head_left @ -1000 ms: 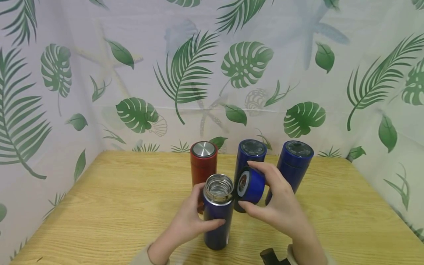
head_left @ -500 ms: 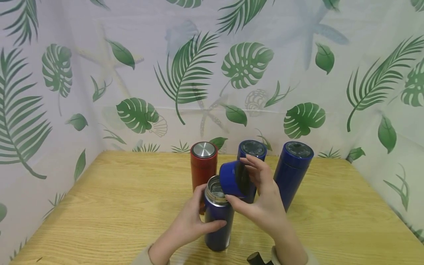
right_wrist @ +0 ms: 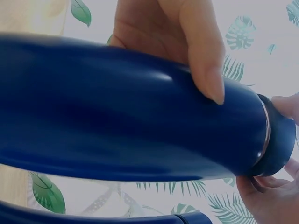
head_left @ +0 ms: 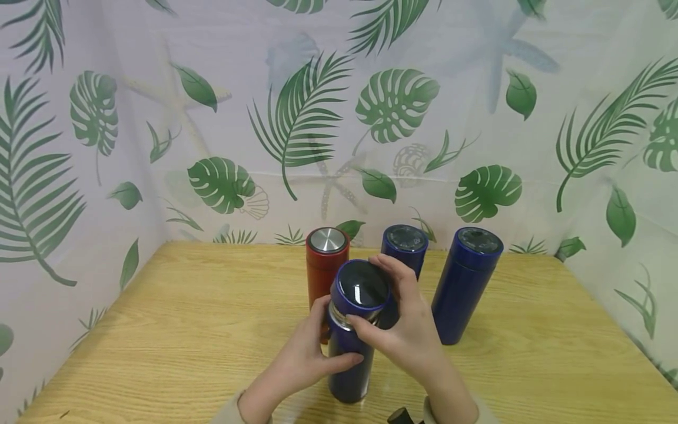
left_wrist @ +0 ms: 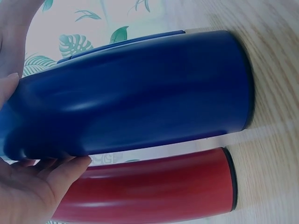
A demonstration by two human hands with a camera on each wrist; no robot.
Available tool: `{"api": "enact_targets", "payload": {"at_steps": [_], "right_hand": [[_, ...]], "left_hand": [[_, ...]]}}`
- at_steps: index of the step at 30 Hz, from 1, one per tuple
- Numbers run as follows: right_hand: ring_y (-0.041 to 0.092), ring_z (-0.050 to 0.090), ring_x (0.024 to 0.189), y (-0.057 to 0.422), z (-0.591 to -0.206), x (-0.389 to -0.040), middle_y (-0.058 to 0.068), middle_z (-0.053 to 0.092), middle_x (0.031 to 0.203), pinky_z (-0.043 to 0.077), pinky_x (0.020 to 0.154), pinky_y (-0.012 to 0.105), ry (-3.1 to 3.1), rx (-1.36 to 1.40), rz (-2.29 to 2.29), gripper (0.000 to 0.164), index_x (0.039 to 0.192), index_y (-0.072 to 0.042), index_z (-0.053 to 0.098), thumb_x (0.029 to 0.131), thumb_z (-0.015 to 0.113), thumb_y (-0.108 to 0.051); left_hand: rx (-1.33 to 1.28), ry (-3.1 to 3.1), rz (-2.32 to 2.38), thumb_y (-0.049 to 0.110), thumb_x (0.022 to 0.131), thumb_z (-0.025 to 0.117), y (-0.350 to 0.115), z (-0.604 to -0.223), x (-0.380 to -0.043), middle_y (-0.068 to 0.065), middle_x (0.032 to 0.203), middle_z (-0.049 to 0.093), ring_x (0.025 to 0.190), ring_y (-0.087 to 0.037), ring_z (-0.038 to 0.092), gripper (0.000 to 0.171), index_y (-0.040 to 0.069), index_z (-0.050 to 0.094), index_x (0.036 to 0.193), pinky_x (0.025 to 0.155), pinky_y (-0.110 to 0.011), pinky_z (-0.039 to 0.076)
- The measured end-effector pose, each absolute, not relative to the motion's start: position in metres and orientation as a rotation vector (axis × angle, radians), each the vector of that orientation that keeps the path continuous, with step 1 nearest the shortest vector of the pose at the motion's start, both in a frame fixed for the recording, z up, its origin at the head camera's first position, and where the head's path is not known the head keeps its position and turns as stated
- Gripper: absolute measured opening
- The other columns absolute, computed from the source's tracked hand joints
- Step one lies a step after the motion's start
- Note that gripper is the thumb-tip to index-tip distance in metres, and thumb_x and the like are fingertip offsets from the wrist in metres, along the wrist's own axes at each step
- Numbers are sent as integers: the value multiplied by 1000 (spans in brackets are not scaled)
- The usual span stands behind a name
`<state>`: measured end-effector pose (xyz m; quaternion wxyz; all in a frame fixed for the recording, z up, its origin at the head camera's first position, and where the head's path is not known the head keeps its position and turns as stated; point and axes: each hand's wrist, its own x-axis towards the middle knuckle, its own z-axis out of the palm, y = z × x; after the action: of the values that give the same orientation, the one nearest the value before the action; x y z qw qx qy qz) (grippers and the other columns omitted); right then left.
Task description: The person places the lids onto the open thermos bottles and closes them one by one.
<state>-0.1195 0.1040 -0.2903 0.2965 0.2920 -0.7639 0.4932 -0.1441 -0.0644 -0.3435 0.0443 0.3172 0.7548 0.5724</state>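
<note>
My left hand [head_left: 299, 356] grips the upper body of a blue thermos flask [head_left: 351, 377], thumb across its front. The flask's base is near or on the table; in the left wrist view the dark bottom edge of the flask [left_wrist: 243, 79] shows against the wood. With thumb and fingers, my right hand [head_left: 410, 335] holds the flask's blue lid [head_left: 362, 285] by its sides over the mouth. The lid's glossy black top faces up, slightly tilted, and a strip of silver neck shows below it. The right wrist view has the lid [right_wrist: 279, 142] against the neck end.
A red flask [head_left: 324, 268] with a silver top stands just behind my left hand. Two more blue flasks stand upright behind and right: a nearer blue flask [head_left: 405, 247] partly hidden, and another blue flask [head_left: 467, 288]. A leaf-patterned cloth [head_left: 318, 118] backs the wooden table [head_left: 185, 312].
My right hand has swung the lid left from beside the flask, turned its black top upward and brought it onto the mouth, covering the opening. My left hand keeps its grip.
</note>
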Motion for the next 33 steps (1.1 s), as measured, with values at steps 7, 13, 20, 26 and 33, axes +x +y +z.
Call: {"api": "enact_targets", "payload": {"at_steps": [7,13,20,26,33], "right_hand": [[19,53,97,102,-292,-119,8,49,120,45,80,31,-2096,752,1191,79,125,-6,37,59,79,1],[18,53,97,105,-292,-119,7,49,118,44,80,32,-2136,758,1159,77,123,-6,40,58,81,-3],[20,50,100,112,-293,-124,9,45,120,43,81,31,-2175,864,1268,71,125,-6,38,64,76,-3],[36,38,115,122,-297,-131,15,37,130,34,95,34,-2223,990,1677,69,132,-4,26,76,65,-2],[41,42,109,125,-298,-133,25,40,122,36,93,36,-2243,998,1777,66,132,1,25,79,64,-4]], "left_hand": [[1027,2291,1766,16,72,74,-64,-345,-145,-6,122,47,106,-18,49,77,9,25,131,82,-33,44],[1047,2278,1765,17,74,72,-65,-345,-145,-6,119,47,105,-19,49,75,7,24,130,81,-33,44],[1070,2267,1765,16,75,72,-65,-346,-145,-7,119,47,105,-19,49,72,9,25,130,82,-31,44],[1030,2274,1757,19,74,72,-65,-346,-146,-5,119,46,104,-18,50,73,8,25,130,81,-33,44],[1016,2296,1779,19,77,70,-64,-346,-146,-6,114,49,97,-17,51,67,6,29,128,75,-32,46]]}}
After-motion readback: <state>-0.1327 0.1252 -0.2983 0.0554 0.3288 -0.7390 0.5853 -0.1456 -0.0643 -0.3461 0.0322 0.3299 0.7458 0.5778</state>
